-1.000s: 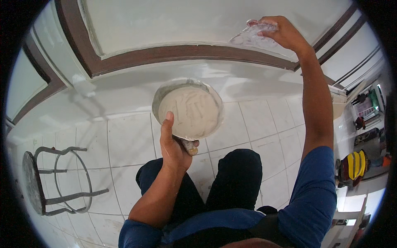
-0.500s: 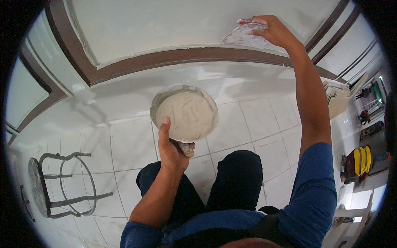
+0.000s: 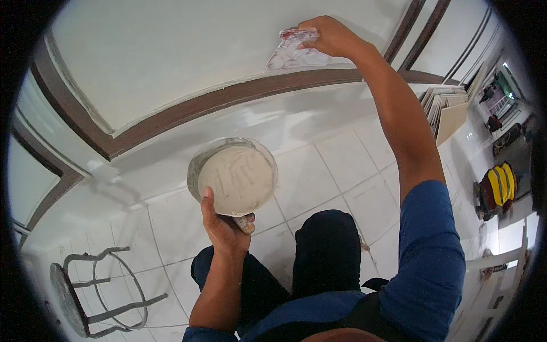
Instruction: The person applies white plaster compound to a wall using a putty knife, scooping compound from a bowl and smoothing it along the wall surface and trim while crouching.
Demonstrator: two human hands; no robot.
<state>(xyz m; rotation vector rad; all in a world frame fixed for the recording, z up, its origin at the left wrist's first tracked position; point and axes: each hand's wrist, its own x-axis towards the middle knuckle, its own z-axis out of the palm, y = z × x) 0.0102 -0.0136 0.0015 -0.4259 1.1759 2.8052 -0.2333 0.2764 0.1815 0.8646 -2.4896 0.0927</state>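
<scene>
My left hand (image 3: 225,229) supports a round bowl (image 3: 195,174) from below, its thumb up against the near side. Pale, creamy putty (image 3: 238,181) with marks across its surface fills much of the bowl. A stained, stubby piece (image 3: 245,225) shows beside my fingers beneath the rim; whether it is a handle is unclear. Up at the wall, my right hand (image 3: 330,39) grips a flat putty spreader (image 3: 293,51), smeared white with reddish patches. The spreader lies against the white panel (image 3: 188,51), just above the brown trim (image 3: 228,94) at its lower edge.
On the tiled floor (image 3: 313,165) at lower left is a grey metal stool (image 3: 71,299), lying on its side in this view. Flat boards (image 3: 447,111) lean at the right. Farther right are a yellow-and-dark item (image 3: 501,185) and other blurred items.
The view has turned and shifted, so the stool and trim sit differently. My right hand and the spreader have moved slightly left along the panel. The bowl stays in my left hand.
</scene>
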